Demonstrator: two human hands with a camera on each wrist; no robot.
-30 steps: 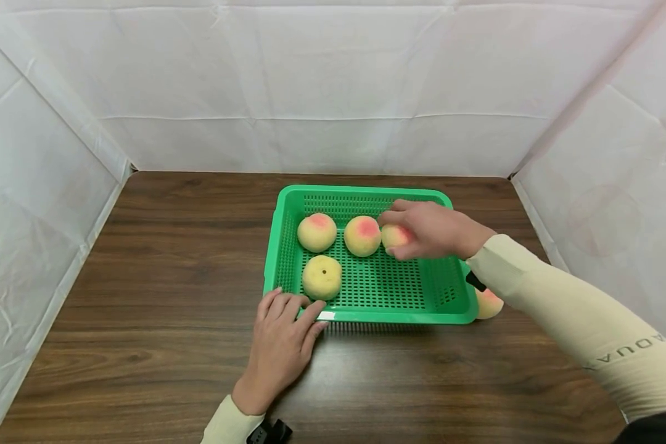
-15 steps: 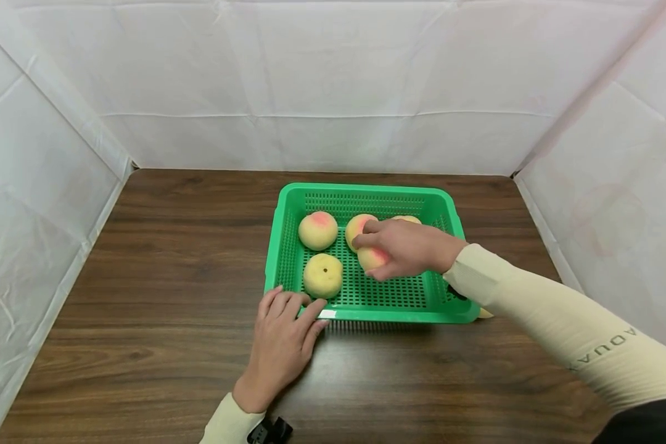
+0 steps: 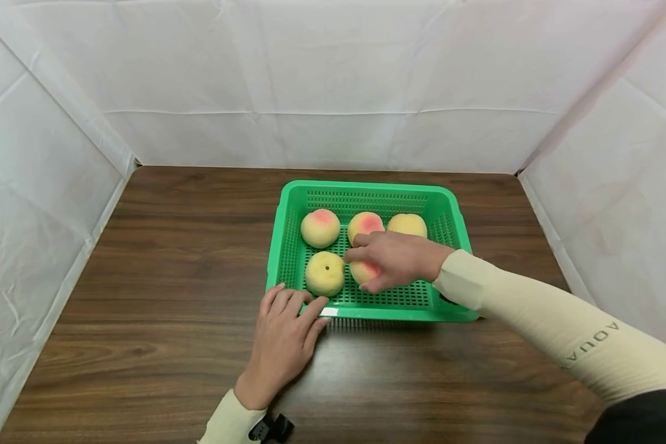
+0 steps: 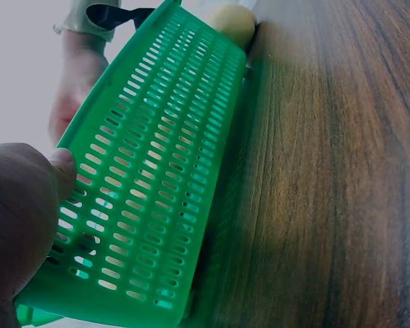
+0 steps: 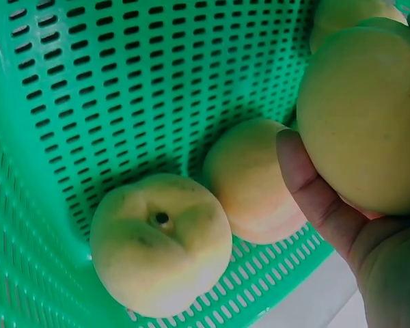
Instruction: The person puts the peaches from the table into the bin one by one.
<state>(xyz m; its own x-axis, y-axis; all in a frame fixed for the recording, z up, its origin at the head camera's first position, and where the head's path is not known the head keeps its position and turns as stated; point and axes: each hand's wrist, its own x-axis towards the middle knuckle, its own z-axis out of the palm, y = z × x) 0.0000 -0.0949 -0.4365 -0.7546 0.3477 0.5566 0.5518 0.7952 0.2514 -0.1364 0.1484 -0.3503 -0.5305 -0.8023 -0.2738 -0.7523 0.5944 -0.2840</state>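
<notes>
My right hand [image 3: 402, 256] grips a peach [image 3: 362, 271] low inside the green plastic basket [image 3: 366, 187]. In the right wrist view this held peach [image 5: 365, 116] fills the upper right, with a finger curled beneath it. Three peaches line the basket's far side: left [image 3: 320, 228], middle [image 3: 364, 222] and right [image 3: 407, 224]. A yellow peach [image 3: 324, 273] with a small dark hole sits at the near left, just left of the held one. My left hand [image 3: 282, 339] holds the basket's near-left rim, fingers over the edge and thumb outside.
The basket stands on a dark wood table [image 3: 172, 277]. Another peach [image 4: 234, 24] lies on the table beyond the basket's far end in the left wrist view; my right arm hides it in the head view. White sheeting [image 3: 333, 80] encloses the back and sides.
My right hand has carried its peach left and nearer within the basket, uncovering the peach at the back right. My left hand has stayed on the rim.
</notes>
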